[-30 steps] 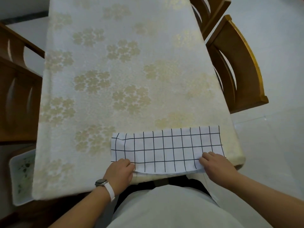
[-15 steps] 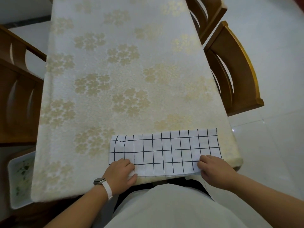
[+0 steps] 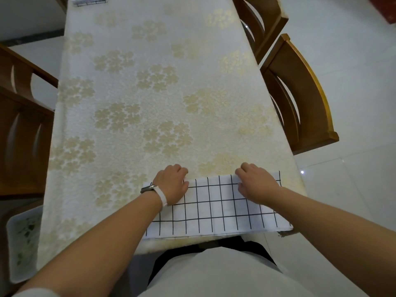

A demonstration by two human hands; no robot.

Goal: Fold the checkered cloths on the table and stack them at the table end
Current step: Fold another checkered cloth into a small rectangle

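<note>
Checkered cloth [image 3: 214,209]: long axis 9–3 o'clock, at bench [image 3: 150,86] 6 o'clock end.
Left hand [image 3: 171,186]: gripped cloth's 12 o'clock edge.
Right hand [image 3: 257,186]: gripped same edge.

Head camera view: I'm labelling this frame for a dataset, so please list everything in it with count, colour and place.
checkered cloth: one, white with black grid, flat along the table's near edge
folded pile: one, white with dark lines, far end of the table, cropped by the frame
table: one, cream cover with gold flowers, runs away from the person
chairs: two, brown wood, right of the table; more brown chair backs on the left
tray: one, white with green leaves, low at the left of the table
floor: pale tiles, right side
wristband: one, white, left wrist
left hand: pinches the cloth's far edge, left part
right hand: pinches the cloth's far edge, right part
</note>
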